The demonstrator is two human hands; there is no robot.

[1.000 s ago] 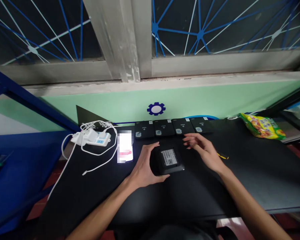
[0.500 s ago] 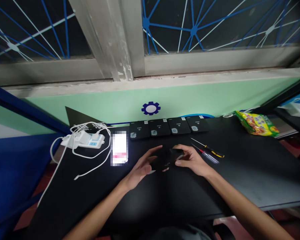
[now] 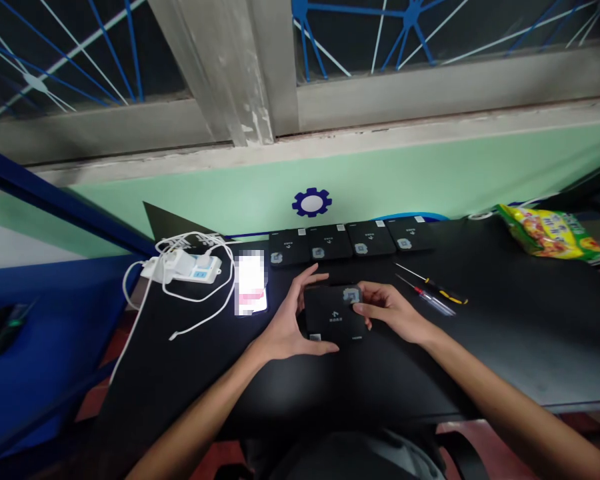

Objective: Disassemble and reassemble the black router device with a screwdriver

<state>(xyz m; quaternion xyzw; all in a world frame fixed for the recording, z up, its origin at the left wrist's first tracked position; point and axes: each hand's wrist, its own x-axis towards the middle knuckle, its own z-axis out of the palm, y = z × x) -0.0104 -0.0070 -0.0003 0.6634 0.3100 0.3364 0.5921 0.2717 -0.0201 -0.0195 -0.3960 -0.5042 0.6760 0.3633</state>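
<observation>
A flat black box with pale printing, a grey square sticker near its far right corner and a white label at its near left corner is held over the table, broad face up. My left hand wraps around its left end, thumb along the near edge and fingers at the far side. My right hand pinches the right edge, thumb on top and the other fingers partly hidden behind. Beyond my hands, several similar black boxes stand in a row against the green wall.
Two screwdrivers, one yellow and black and one with a clear handle, lie right of my right hand. A lit phone, a white power strip and a white cable lie left. A yellow-green snack bag rests at far right.
The black box has turned from a blurred, tilted pose to show its printed face. My left hand has shifted around its left end; my right hand still grips the right. The view has tipped downward.
</observation>
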